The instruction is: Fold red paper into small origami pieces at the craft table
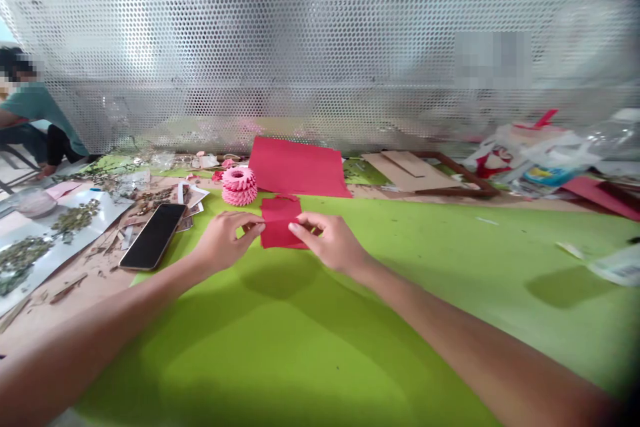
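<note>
Between my hands is a small red piece of paper, held up a little above the green sheet on the table. My left hand pinches its left edge between thumb and fingers. On the opposite edge, my right hand grips it the same way. The paper's top edge looks uneven, and a lower edge shows a second layer. Just behind my left hand stands a pink ring-shaped stack of folded paper. A larger red sheet lies farther back, near the perforated panel.
A phone lies left, beside dried plant bits on white paper. Cardboard pieces and a plastic bag sit at the back right. A white bottle is at right. A perforated metal panel closes off the back; a person sits far left.
</note>
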`<state>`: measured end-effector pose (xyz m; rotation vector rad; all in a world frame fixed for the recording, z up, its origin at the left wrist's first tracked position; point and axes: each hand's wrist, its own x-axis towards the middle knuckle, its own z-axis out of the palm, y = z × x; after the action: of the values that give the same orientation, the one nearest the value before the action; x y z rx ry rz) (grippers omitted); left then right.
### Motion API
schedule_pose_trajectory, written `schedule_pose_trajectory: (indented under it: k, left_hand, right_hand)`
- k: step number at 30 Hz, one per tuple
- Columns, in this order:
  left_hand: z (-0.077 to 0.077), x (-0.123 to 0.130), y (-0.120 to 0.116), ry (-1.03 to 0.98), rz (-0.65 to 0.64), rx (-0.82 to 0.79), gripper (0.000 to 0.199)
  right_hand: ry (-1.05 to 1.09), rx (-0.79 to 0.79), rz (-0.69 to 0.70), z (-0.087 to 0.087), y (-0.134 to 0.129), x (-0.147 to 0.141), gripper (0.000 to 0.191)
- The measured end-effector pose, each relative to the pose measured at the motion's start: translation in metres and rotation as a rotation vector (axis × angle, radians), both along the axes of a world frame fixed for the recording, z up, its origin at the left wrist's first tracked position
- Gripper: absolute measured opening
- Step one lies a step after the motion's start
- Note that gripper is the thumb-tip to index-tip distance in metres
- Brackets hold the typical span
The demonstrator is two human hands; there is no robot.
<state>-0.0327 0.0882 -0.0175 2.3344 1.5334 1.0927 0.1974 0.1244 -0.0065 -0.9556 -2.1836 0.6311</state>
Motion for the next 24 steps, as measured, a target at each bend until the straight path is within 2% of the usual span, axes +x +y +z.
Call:
schedule_pose_trajectory:
  k: [4,8,10,13,18,21,24]
  left_hand:
    - [0.002,-0.003,0.001,0.025,0.008,0.033,0.023]
    - [0.005,0.0,-0.004,0.116,-0.054,0.125,0.052]
    - [0.005,0.001,-0.006,0.151,-0.104,0.147,0.058]
    - [0.003,0.002,-0.008,0.162,-0.134,0.138,0.058]
    - [0.0,0.003,-0.008,0.172,-0.115,0.123,0.055]
    - [0.01,0.001,-0.007,0.237,-0.046,0.113,0.048]
    - [0.026,-0.015,-0.009,0.417,0.025,0.052,0.042]
  right_hand:
    - [0.057,-0.057,-0.06,0.0,0.009,0.004,0.036]
    - [0.098,-0.18,-0.04,-0.003,0.013,0.003,0.043]
    - [0.106,-0.232,-0.02,-0.004,0.012,0.001,0.045]
    - [0.103,-0.253,0.0,-0.004,0.009,0.0,0.047]
    - [0.061,-0.222,0.024,-0.005,0.006,-0.001,0.046]
    - [0.018,-0.193,0.028,-0.007,0.006,-0.001,0.044]
    - [-0.037,-0.161,0.015,-0.008,0.006,-0.001,0.041]
